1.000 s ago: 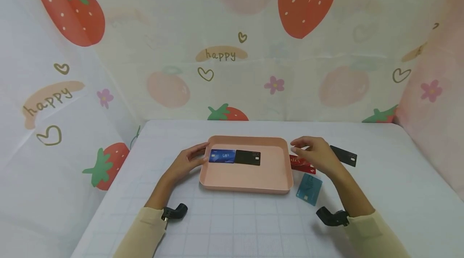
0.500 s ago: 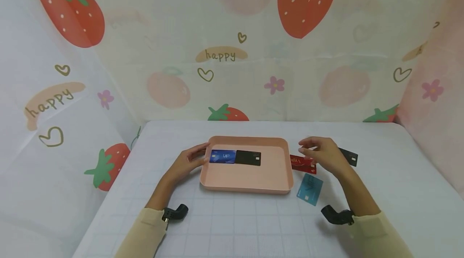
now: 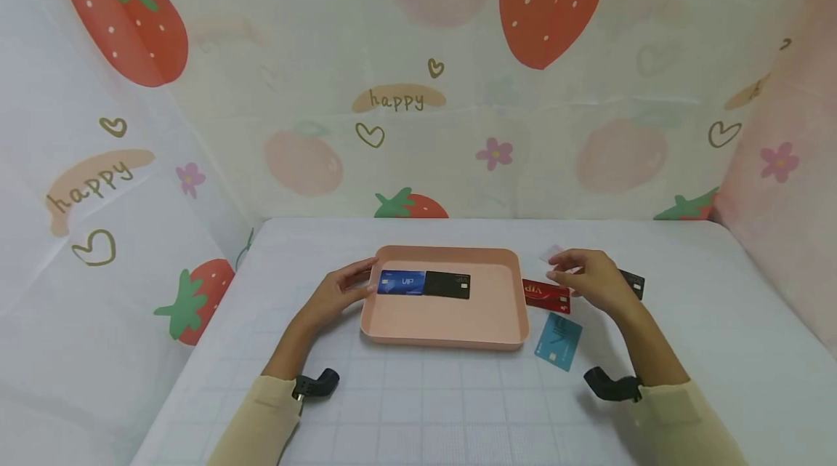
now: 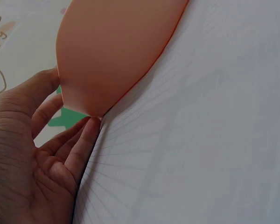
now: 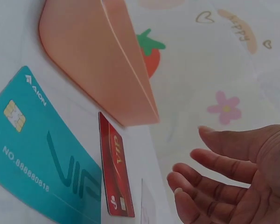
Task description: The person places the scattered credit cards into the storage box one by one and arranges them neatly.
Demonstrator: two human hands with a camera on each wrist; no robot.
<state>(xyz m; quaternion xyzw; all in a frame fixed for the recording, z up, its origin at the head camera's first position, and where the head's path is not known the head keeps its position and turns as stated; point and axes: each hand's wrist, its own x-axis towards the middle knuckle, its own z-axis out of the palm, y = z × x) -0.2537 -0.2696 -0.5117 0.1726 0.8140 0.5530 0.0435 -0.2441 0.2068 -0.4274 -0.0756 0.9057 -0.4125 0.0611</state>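
My left hand [image 3: 336, 295] touches the left side of a peach tray [image 3: 447, 324], its thumb and fingers spread along the outer wall. Inside the tray a blue VIP card [image 3: 400, 283] and a black card [image 3: 447, 285] lie side by side. To the right of the tray, my right hand [image 3: 588, 277] hovers with loosely bent fingers and nothing between them. Close by it are a red VIP card [image 3: 546, 296], at the tray's right edge, and a pale card [image 3: 554, 251], partly hidden by the fingers.
A teal VIP card [image 3: 559, 342] lies on the white table in front of the red one. Behind my right hand another black card [image 3: 633, 283] is partly covered. A strawberry-print cloth [image 3: 451, 161] stands behind the table.
My right hand has moved a little to the right, away from the tray. The red card and the pale card show more now, the right-hand black card less. My left hand stays put.
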